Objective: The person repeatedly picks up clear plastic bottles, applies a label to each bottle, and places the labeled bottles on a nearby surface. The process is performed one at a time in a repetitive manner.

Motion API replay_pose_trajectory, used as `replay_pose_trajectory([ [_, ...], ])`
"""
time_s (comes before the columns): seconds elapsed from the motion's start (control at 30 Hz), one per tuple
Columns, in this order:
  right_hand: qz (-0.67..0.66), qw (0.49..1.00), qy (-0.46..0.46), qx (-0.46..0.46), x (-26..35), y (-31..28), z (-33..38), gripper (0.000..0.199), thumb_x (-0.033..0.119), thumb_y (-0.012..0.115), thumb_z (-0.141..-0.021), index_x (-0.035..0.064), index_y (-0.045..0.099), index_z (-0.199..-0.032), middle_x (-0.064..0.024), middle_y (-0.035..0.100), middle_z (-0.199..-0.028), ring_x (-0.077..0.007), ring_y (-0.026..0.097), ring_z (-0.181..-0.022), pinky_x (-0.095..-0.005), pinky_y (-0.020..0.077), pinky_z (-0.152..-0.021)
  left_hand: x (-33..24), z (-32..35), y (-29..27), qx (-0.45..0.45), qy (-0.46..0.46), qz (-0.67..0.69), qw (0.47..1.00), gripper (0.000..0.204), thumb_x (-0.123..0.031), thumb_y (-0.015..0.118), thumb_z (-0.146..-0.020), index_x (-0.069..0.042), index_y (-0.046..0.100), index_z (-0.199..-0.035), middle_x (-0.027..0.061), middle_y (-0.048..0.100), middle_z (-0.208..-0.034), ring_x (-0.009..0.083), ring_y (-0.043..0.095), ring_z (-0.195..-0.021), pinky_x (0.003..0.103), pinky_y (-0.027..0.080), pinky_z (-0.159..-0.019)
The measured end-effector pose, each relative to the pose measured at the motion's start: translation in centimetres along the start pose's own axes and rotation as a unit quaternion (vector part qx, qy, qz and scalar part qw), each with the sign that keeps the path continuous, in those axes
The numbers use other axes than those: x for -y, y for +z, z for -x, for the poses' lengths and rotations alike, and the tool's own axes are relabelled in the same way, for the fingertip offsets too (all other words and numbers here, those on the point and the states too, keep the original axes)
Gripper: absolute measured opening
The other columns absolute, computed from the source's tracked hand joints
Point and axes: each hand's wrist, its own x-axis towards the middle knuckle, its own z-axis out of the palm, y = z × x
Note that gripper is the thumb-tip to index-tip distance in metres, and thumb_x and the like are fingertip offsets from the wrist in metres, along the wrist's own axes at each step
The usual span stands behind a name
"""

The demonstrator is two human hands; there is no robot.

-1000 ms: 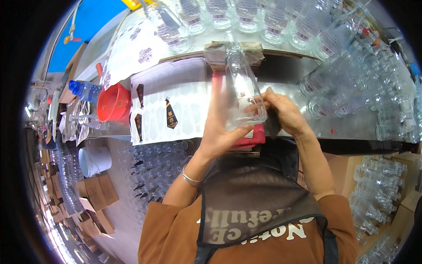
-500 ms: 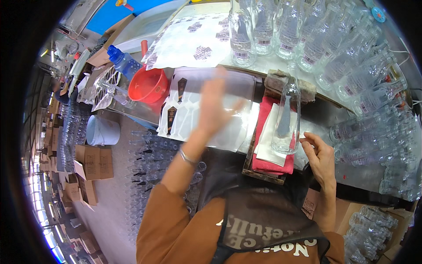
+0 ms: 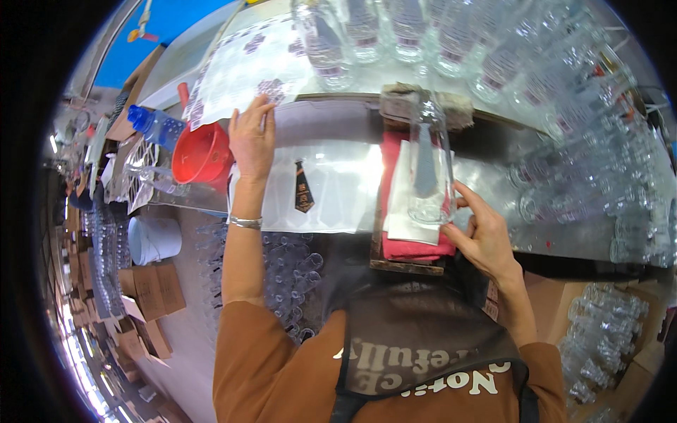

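A clear glass bottle (image 3: 427,190) with a grey tie-shaped patch lies on a folded white cloth (image 3: 400,211) over a red cloth (image 3: 419,250), its neck toward a worn, cloth-wrapped rest (image 3: 462,111). My right hand (image 3: 486,236) has thumb and forefinger at the bottle's base, one to each side of its near right corner. To the left, my left hand (image 3: 252,137) is raised beside a red basin (image 3: 201,155), fingers stretched upward and apart. Next to it lies a pale label sheet (image 3: 338,194) with one black tie-shaped label (image 3: 303,187) on it.
Rows of glass bottles (image 3: 405,35) stand at the back and right. A blue-capped bottle (image 3: 155,127) is near the basin. Many bottles (image 3: 278,268) stand below the table edge; a white bucket (image 3: 155,240) and cartons (image 3: 151,289) sit on the floor. A carton of bottles (image 3: 599,338) is lower right.
My left hand has swept left across the sheets to the basin's side. The two black labels at the stack's left edge no longer show; one shows mid-sheet. My right hand has closed in on the bottle's base.
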Motion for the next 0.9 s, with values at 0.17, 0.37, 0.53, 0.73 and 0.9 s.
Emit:
replay_pose_trajectory([
  [0.17,0.043,0.997,-0.049,-0.031,-0.9,0.8,0.1,0.069,0.017,0.079,-0.080,0.0024,0.052,-0.141,-0.0168,0.069,-0.108,-0.0301,0.062,-0.082,-0.0398,0.0509,-0.070,-0.9,-1.6,0.3,0.026,0.054,-0.067,0.996,0.030,-0.012,0.063,-0.096,-0.010,0.068,-0.126,0.0087,0.066,-0.134,0.0272,0.061,-0.123,0.047,0.040,-0.112],
  [0.37,0.070,0.995,-0.052,-0.055,-1.1,1.6,0.2,0.066,0.018,0.077,-0.081,0.0042,0.051,-0.140,-0.0179,0.068,-0.107,-0.0357,0.067,-0.081,-0.0445,0.0539,-0.071,0.5,-1.7,0.8,-0.001,0.021,-0.016,1.000,0.020,-0.010,0.066,-0.094,-0.008,0.071,-0.113,0.0085,0.071,-0.122,0.0271,0.067,-0.112,0.038,0.052,-0.096],
  [0.53,0.080,0.990,-0.077,-0.093,-1.6,2.3,0.3,0.069,0.015,0.079,-0.080,0.0059,0.052,-0.142,-0.0157,0.069,-0.101,-0.0310,0.065,-0.067,-0.0404,0.0515,-0.063,0.0,-1.9,0.7,-0.005,-0.046,0.004,0.999,0.015,-0.012,0.068,-0.093,-0.008,0.072,-0.107,0.0079,0.074,-0.115,0.0275,0.072,-0.100,0.034,0.057,-0.083],
  [0.73,0.081,0.989,-0.077,-0.101,-1.4,2.7,0.4,0.064,0.015,0.080,-0.079,0.0041,0.055,-0.137,-0.0156,0.069,-0.099,-0.0332,0.069,-0.079,-0.0421,0.0537,-0.066,0.7,-1.2,-0.2,0.014,-0.050,0.061,0.997,0.017,-0.019,0.070,-0.095,-0.006,0.075,-0.105,0.0092,0.076,-0.109,0.0240,0.074,-0.095,0.032,0.056,-0.082],
  [0.9,0.091,0.988,-0.059,-0.107,-1.0,2.9,0.5,0.062,0.016,0.081,-0.079,0.0038,0.056,-0.134,-0.0149,0.069,-0.100,-0.0337,0.071,-0.084,-0.0422,0.0558,-0.069,-2.0,-0.9,-1.9,0.090,-0.235,0.172,0.952,0.021,-0.021,0.067,-0.099,-0.004,0.076,-0.107,0.0110,0.077,-0.109,0.0131,0.072,-0.099,0.027,0.054,-0.082],
])
